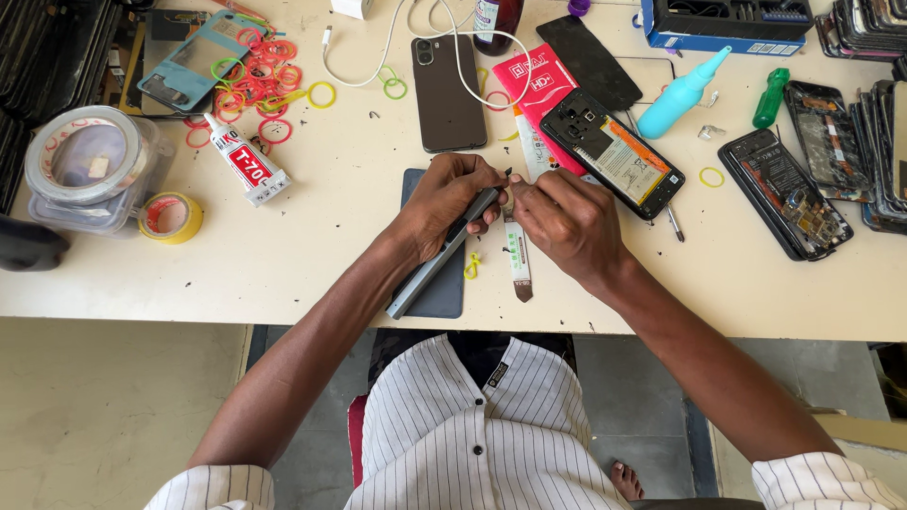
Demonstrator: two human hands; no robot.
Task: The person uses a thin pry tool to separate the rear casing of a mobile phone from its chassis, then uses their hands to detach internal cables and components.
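Fingers of the left hand (444, 200) are curled closed around a grey pen-shaped screwdriver (439, 257), gripping it near its tip; the tool's body slopes down to the near left across a dark flat pad (444, 295) on the white worktable (312, 255). Fingers of the right hand (567, 222) are pinched together at the screwdriver tip, just right of the left hand; whether they hold a small part there cannot be told. Both hands touch at the tip, near the middle of the table.

Directly below the hands lies a thin metal pry tool (519, 264) with a green-and-white label. Just to the far right of the right hand lies an opened phone (612, 153) with its battery exposed, resting partly on a red packet (531, 80). A closed dark phone (448, 93) lies face down farther back, with a white cable (444, 28) looped over it. A teal squeeze bottle (680, 94) and a green-handled tool (771, 97) lie to the right, beside another opened phone (784, 194). To the left lie a glue tube (248, 162), scattered rubber bands (265, 76) and rolls of tape (80, 162).
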